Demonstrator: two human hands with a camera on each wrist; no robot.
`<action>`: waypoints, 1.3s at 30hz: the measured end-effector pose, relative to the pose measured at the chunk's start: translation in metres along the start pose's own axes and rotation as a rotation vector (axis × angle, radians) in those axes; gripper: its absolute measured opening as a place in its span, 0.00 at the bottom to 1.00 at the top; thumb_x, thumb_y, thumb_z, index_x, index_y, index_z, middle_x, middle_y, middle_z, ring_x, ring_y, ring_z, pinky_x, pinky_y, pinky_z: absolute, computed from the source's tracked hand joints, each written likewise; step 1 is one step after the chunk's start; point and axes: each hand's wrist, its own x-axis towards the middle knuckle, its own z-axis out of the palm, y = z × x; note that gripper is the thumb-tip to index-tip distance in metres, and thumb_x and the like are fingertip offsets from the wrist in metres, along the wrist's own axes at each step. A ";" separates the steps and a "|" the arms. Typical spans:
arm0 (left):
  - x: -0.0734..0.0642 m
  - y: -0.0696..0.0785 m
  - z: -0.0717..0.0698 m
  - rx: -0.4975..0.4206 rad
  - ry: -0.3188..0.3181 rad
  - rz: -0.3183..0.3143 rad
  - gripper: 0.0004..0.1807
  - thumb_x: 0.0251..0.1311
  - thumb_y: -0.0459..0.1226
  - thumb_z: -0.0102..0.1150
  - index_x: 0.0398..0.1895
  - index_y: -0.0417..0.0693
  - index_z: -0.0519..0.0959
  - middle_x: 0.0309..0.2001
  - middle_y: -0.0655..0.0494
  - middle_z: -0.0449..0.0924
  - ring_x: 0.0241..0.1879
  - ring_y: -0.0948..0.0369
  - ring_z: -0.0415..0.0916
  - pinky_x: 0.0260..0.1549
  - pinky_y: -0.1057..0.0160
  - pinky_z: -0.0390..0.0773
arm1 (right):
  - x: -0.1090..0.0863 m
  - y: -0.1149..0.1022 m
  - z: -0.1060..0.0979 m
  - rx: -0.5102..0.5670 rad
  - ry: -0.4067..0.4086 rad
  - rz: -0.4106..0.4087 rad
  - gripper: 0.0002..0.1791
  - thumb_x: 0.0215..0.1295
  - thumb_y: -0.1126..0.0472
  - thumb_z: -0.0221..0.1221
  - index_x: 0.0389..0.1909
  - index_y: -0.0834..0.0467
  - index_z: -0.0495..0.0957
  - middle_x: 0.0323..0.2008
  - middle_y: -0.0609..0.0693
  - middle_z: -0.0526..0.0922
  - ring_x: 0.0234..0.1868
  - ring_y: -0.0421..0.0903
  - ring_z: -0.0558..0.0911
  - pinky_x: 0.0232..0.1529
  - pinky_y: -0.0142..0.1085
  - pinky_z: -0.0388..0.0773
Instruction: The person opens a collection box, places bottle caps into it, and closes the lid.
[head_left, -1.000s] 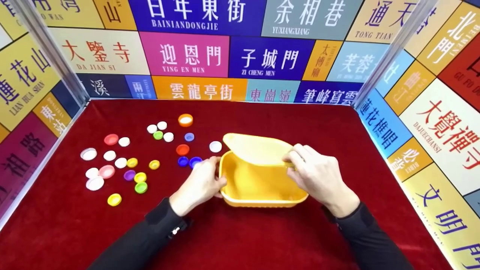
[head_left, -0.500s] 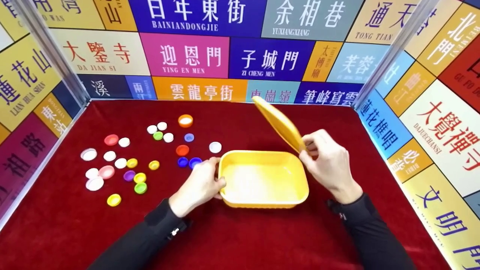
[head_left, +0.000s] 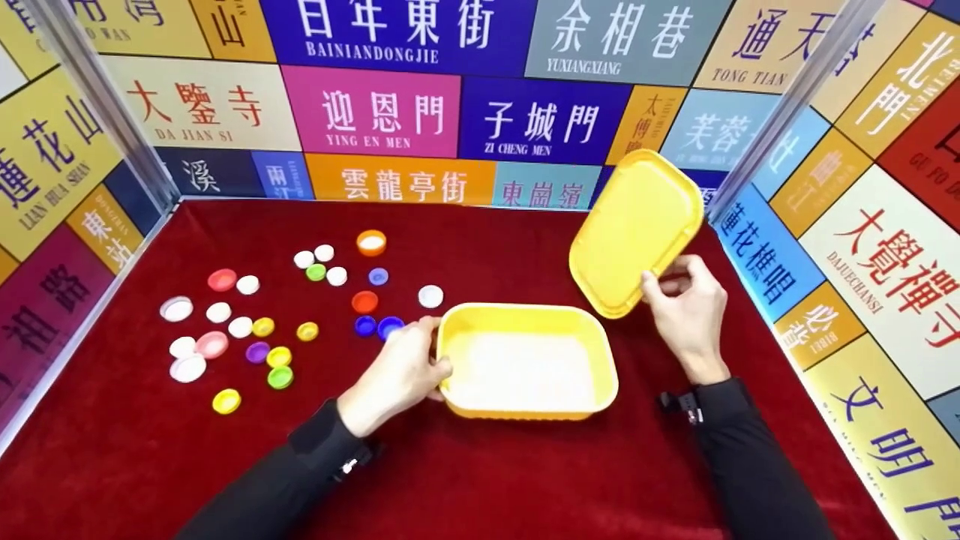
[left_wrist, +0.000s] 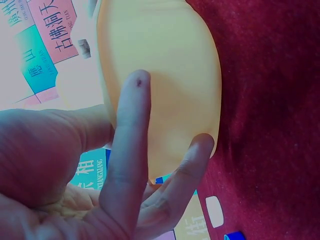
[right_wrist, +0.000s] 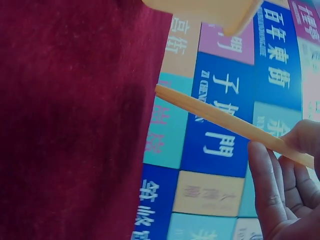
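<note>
A yellow plastic box (head_left: pixel 525 367) sits uncovered on the red cloth, and nothing shows inside it. My left hand (head_left: pixel 397 367) holds its left end; in the left wrist view, fingers (left_wrist: pixel 131 125) lie along the outer wall and the thumb is at the rim. Up to the right, my right hand (head_left: pixel 688 315) pinches the yellow lid (head_left: pixel 636 232) by its lower right edge. The lid is raised off the table and tilted upright. Seen edge-on in the right wrist view, the lid (right_wrist: pixel 215 115) runs between thumb and fingers (right_wrist: pixel 267 185).
Many loose bottle caps, among them white, yellow, pink, purple and green ones, lie scattered on the left of the red cloth (head_left: pixel 480 480). Blue caps (head_left: pixel 366 325) and a white cap (head_left: pixel 430 296) are close to my left hand. Printed panels (head_left: pixel 375 112) wall in the table's back and sides.
My right hand has lifted the lid off the box, swung it up and carried it to the right. The box and my left hand stay nearly where they were.
</note>
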 end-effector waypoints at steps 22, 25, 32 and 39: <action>-0.001 0.001 0.001 -0.009 0.000 0.000 0.29 0.75 0.25 0.69 0.77 0.33 0.77 0.59 0.35 0.87 0.30 0.59 0.93 0.26 0.62 0.93 | 0.012 0.038 -0.011 0.560 -0.052 0.580 0.17 0.76 0.71 0.73 0.57 0.70 0.78 0.37 0.51 0.94 0.32 0.44 0.96 0.40 0.36 0.96; -0.001 0.000 0.001 -0.010 0.000 0.003 0.29 0.75 0.25 0.69 0.77 0.33 0.77 0.59 0.35 0.87 0.31 0.59 0.93 0.26 0.61 0.93 | 0.016 0.044 -0.015 0.574 -0.108 0.689 0.23 0.78 0.70 0.71 0.64 0.71 0.73 0.35 0.50 0.96 0.33 0.44 0.97 0.44 0.37 0.96; 0.000 0.000 0.001 -0.014 -0.002 0.009 0.29 0.75 0.25 0.69 0.77 0.32 0.77 0.60 0.33 0.87 0.31 0.58 0.93 0.26 0.61 0.93 | 0.017 0.053 -0.024 0.482 -0.251 0.816 0.37 0.81 0.67 0.70 0.79 0.70 0.59 0.38 0.48 0.95 0.38 0.45 0.99 0.50 0.38 0.96; 0.000 0.000 0.001 -0.007 -0.004 -0.002 0.29 0.75 0.25 0.70 0.77 0.32 0.76 0.60 0.34 0.87 0.30 0.59 0.92 0.26 0.61 0.93 | 0.014 0.057 -0.025 0.426 -0.364 0.825 0.26 0.84 0.62 0.68 0.70 0.68 0.68 0.49 0.51 0.88 0.41 0.45 0.99 0.53 0.37 0.95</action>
